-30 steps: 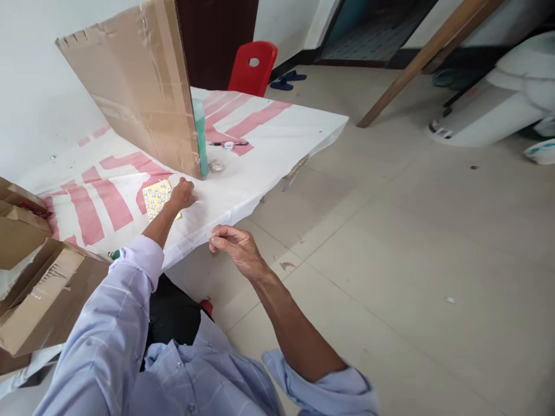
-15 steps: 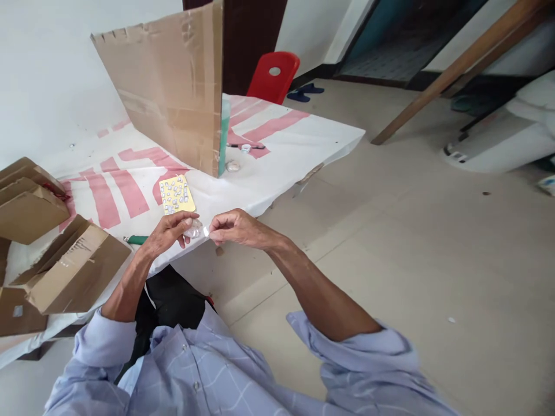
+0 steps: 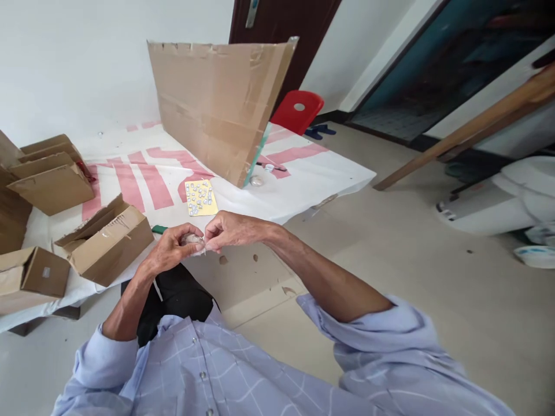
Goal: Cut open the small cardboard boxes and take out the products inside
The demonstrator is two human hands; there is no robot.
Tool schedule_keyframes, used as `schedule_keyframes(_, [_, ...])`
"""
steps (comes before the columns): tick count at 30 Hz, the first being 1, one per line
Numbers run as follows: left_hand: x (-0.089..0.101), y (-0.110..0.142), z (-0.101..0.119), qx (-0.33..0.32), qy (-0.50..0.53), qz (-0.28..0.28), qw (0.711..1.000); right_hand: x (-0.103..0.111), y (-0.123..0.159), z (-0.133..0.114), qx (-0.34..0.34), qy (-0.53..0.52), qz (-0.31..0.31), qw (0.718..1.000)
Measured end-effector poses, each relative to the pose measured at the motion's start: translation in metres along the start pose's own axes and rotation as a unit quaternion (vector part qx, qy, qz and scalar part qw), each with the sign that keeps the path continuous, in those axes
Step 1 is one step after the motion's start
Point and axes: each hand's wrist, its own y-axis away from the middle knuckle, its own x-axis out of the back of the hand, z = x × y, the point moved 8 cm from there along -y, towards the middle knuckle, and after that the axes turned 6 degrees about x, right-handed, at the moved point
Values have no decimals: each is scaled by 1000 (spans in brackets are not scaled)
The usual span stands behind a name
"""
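At the near edge of the tabletop (image 3: 338, 171) in the head view, a clear plastic packet (image 3: 191, 238) is clamped in the fingers of the left hand (image 3: 172, 247), and its right end is pinched by the closed fingers of the right hand (image 3: 232, 229). At twelve o'clock from them, a yellow card (image 3: 211, 210) is seen; at nine, an open cardboard box (image 3: 113, 247).

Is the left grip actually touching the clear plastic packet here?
Touching. The head view shows the left grip holding the clear plastic packet, with the thumb and fingers on opposite sides of it.
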Motion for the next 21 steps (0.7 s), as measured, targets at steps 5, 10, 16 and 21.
schedule_keyframes(5, [16, 28, -23, 12, 153, 46, 987, -19, -16, -11, 47, -25, 11, 999])
schedule_keyframes(10, [8, 37, -54, 4, 356, 71, 932, -38, -33, 4, 110, -135, 140, 975])
schedule_keyframes(16, [-16, 37, -77, 26, 458, 53, 887, -57, -44, 55, 129, -220, 277, 927])
schedule_keyframes(21, [-24, 28, -83, 49, 508, 79, 856, -68, -29, 71, 166, -71, 428, 886])
